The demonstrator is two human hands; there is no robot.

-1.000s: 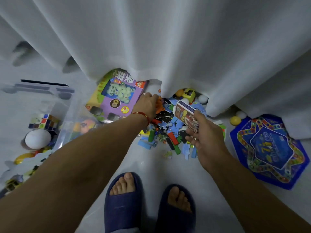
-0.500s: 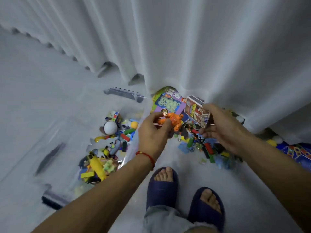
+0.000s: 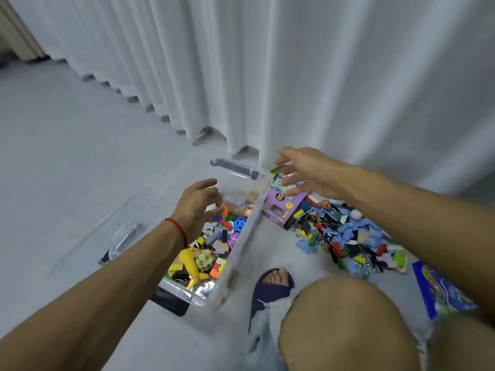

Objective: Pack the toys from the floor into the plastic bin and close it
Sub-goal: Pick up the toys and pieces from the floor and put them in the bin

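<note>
Empty hands over the toy bin

Left hand [image 3: 197,203] and right hand [image 3: 308,170], fingers spread, hold nothing; frame-centre purple toy box [image 3: 282,210] looks light, stiff: grip its edges.

Two hands show, the left hand [image 3: 197,202] and the right hand [image 3: 308,170], and both hold nothing. There is one clear plastic bin [image 3: 241,238], one clear lid [image 3: 117,226] on the floor beside it, one purple toy box [image 3: 281,207], one blue game board [image 3: 442,290], one yellow toy plane [image 3: 191,266] and one blue holed ball [image 3: 239,223]. The loose pile of small toys [image 3: 345,239] on the floor holds too many pieces to count, and one dark blue slipper [image 3: 269,287] is in view.
</note>
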